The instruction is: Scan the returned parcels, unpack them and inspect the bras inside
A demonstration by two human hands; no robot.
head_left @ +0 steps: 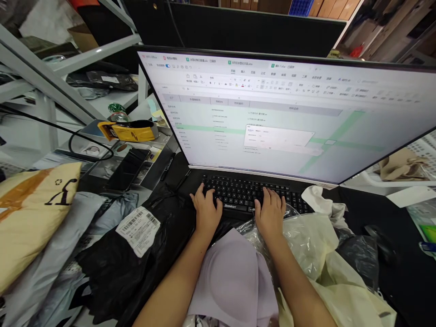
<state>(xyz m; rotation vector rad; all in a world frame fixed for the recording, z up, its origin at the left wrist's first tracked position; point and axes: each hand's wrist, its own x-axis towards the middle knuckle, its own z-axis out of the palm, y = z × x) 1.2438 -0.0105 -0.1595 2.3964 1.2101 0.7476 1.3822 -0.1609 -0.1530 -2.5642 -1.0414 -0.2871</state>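
A black keyboard (pixel 238 193) lies in front of a large monitor (pixel 218 109) that shows a spreadsheet with a small dialog box. On the keyboard's left end rests my left hand (pixel 208 210), its fingers spread over the keys. My right hand (pixel 270 210) lies over the keys right of the middle, fingers stretched out and holding nothing. Between my forearms is a pale lilac moulded bra (pixel 235 277), partly on clear plastic. A black mailing bag (pixel 143 259) with a white barcode label (pixel 138 230) sits beside my left arm.
Yellow and grey parcels (pixel 37 218) are piled at the left. A phone (pixel 128 169) and a yellow-black strap-like item (pixel 127 131) lie beyond them. Cream plastic bags (pixel 344 268) spread right of my right arm, near a black mouse (pixel 381 243). A white basket (pixel 405 170) stands behind.
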